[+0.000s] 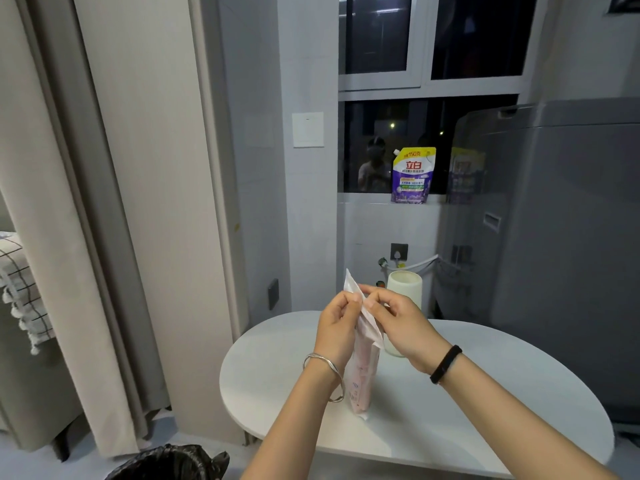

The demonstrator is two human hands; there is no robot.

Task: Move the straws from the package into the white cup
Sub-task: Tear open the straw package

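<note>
Left hand (341, 318), right hand (398, 317) pinching package (363, 368) top, standing on worktop (485, 393); thin, crinkly film, likely tearing easily. Cup (404, 289) behind.

Two bare forearms, no sleeves. Thin silver bangle (327, 377) loose on left wrist, double-looped look. Black band (445, 364) snug on right wrist. No rings visible on left hand (337, 323) or right hand (398, 318).

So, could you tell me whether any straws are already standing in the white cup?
No, the white cup shows no straws above its rim, and both hands pinch the top of the straw package.
</note>
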